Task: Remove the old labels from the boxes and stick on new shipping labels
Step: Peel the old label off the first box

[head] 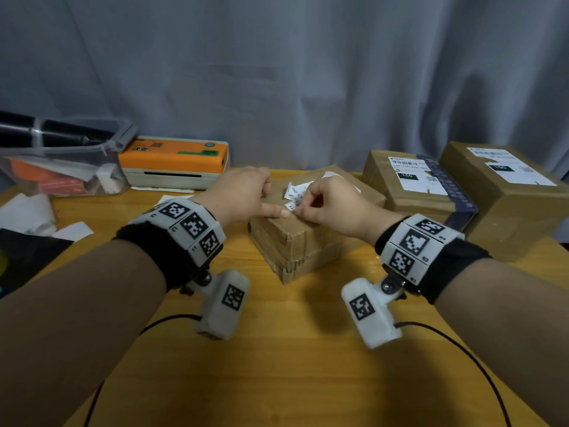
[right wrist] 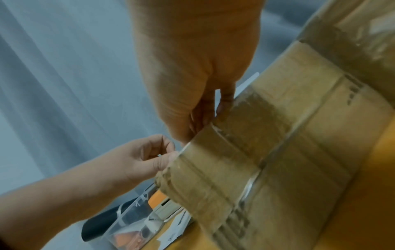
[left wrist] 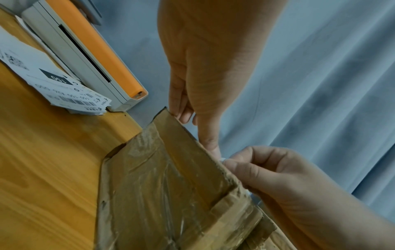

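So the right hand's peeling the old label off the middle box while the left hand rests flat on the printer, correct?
Not quite. In the head view the left hand rests on the middle box, forefinger pressing beside the label, not on the printer. The right hand is indeed pinching the label.

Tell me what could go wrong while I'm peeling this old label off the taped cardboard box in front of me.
1. The white old label already looks torn and crumpled where the right hand pinches it, so it may rip further and leave scraps stuck.
2. The left hand steadies the brown taped cardboard box with little more than one fingertip; a hard pull might shift it.
3. Pulling could lift the clear tape or the cardboard surface.
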